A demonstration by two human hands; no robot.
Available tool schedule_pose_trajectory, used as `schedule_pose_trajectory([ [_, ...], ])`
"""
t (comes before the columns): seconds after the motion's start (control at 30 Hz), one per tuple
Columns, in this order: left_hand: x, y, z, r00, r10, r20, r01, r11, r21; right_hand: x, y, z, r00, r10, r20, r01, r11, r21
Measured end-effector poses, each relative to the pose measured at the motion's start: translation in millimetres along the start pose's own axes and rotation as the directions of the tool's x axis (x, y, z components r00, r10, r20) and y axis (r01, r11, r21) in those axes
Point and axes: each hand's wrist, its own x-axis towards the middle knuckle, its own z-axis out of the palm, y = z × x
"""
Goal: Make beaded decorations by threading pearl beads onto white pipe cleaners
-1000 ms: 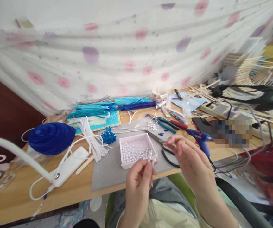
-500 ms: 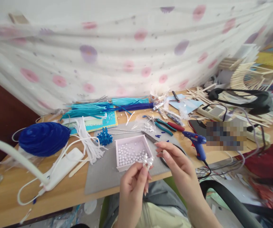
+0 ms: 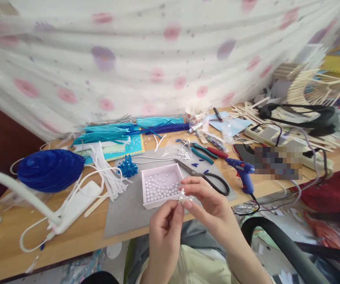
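Note:
My left hand (image 3: 164, 225) is raised in front of the table edge, its fingertips pinched on a small cluster of white pearl beads (image 3: 183, 196). My right hand (image 3: 207, 197) has come up against it, thumb and fingers closed on the same cluster from the right. Just behind both hands sits a shallow pink box (image 3: 161, 188) holding several loose white pearls, resting on a grey mat (image 3: 125, 215).
Scissors (image 3: 204, 176), a blue glue gun (image 3: 242, 172) and pliers (image 3: 201, 152) lie right of the box. A blue yarn bundle (image 3: 50, 169), a white power bank (image 3: 77, 205) with cable, blue tassels and wooden sticks (image 3: 314, 85) crowd the wooden table. A spotted cloth hangs behind.
My right hand has moved left and down from near the scissors to meet my left hand at the pearl cluster. The view shifted slightly.

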Motion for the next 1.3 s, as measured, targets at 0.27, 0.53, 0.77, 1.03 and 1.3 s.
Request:
schedule_pose_trajectory([
  [0.27,-2,-7,-0.5,0.997,0.072,-0.002,-0.071,0.995,0.068,-1,-1,2,0.998,0.052,0.022,-0.052,0.999,0.013],
  [0.53,-3,-11,-2.1,0.995,0.093,0.028,-0.095,0.992,0.088,-2,-4,6,0.995,0.096,0.034,-0.096,0.995,0.007],
  [0.77,-3,-14,-0.9,0.996,0.088,0.031,-0.092,0.986,0.139,-1,-3,8,0.997,0.071,0.003,-0.071,0.997,-0.021],
  [1.03,1,-3,1.1,0.994,-0.097,0.048,0.100,0.992,-0.081,-9,0,-7,0.996,0.089,-0.024,-0.090,0.996,-0.005],
  [1.3,6,-8,0.6,0.989,-0.142,0.051,0.147,0.983,-0.114,-3,6,-5,0.986,0.129,-0.104,-0.130,0.991,-0.008],
])
